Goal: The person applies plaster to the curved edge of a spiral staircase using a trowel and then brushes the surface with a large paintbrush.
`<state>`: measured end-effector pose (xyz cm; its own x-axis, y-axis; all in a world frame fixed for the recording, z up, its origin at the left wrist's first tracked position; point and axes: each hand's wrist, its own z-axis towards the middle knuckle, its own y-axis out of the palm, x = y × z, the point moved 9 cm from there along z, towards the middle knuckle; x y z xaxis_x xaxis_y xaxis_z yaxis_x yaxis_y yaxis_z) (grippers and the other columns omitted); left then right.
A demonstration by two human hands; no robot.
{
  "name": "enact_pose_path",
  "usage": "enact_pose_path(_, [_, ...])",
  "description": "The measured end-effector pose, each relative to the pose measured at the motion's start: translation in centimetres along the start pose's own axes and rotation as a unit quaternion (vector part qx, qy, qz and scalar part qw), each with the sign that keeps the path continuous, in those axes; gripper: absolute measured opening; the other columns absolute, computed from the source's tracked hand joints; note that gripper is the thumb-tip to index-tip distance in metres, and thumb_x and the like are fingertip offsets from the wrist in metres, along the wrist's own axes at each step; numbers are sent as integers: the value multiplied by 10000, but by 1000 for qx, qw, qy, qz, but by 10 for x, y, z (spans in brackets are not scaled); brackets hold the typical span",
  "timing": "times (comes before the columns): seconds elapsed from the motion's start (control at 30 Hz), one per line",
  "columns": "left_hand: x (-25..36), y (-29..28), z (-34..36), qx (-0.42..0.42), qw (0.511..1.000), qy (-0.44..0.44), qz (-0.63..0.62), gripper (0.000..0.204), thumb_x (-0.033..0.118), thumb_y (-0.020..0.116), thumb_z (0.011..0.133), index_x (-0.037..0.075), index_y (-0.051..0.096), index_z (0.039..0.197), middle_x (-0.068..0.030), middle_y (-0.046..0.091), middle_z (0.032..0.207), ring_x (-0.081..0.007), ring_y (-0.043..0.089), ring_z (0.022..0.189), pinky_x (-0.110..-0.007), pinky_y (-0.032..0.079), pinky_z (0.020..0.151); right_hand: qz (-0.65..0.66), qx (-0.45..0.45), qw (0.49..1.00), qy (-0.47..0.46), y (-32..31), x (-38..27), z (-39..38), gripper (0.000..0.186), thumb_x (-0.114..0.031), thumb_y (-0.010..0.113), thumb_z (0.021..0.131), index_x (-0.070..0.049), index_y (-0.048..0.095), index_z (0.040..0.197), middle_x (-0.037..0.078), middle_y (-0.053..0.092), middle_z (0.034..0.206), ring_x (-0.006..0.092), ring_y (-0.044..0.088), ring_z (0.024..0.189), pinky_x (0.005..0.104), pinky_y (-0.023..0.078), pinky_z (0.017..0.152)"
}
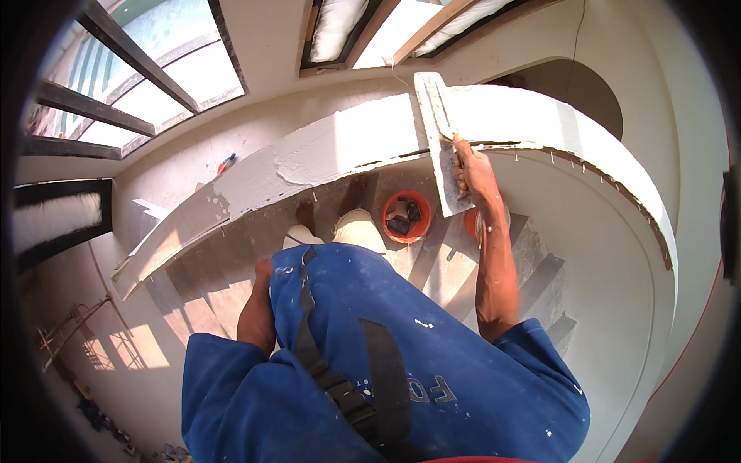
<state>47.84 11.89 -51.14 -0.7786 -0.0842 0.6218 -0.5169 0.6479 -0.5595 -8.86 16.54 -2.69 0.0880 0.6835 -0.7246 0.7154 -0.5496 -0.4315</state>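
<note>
My right hand point(477, 176) is closed around the handle of a long plastering trowel point(434, 108). The trowel's blade, smeared with white, lies across the top of a curved white parapet point(363, 139) that arcs in front of me. Rough, wet-looking plaster shows on part of the parapet's face, and its lower edge is ragged. My left hand point(265, 270) hangs low beside my left thigh; my body and clothing hide its fingers, so I cannot see whether it holds anything.
Below the parapet, a red-orange bucket point(385, 225) holds dark pieces. A second red bucket point(470, 223) is partly behind my right forearm. Stone-like steps point(455, 266) fan out under me. A smooth curved white wall point(610, 285) rises at the right; framed windows point(174, 58) are at the far left.
</note>
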Motion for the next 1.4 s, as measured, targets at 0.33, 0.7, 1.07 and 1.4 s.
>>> enact_pose_path(0.33, [13,5,-27,-29,959,-193,-205,252,251,582,827,37,703,880,-95,701,808,-192,654,734,-320,513,704,-144,-132,981,-18,216,21,-34,591,-549,553,942,38,617,901,98,574,588,178,609,529,348,495,511])
enact_pose_path(0.7, [-14,6,-75,-14,920,-270,-285,254,250,614,825,29,658,943,-70,655,801,-171,626,649,-305,494,519,-196,-209,944,-163,358,49,-62,483,-436,507,984,46,494,990,395,596,840,604,551,852,613,420,763])
enact_pose_path(1.07, [5,12,-42,-33,925,-241,-294,233,243,593,842,37,667,922,-84,668,840,-168,636,695,-322,494,539,-229,35,962,-147,125,21,-23,454,-429,533,997,21,496,949,177,599,682,295,604,599,429,479,554])
enact_pose_path(1.4, [32,10,-29,-25,976,-97,-191,364,323,599,859,-6,698,976,-120,719,834,-229,665,806,-357,503,764,-56,168,982,-68,-72,-38,-23,396,-448,589,972,-72,531,862,-33,430,600,66,425,453,243,365,375])
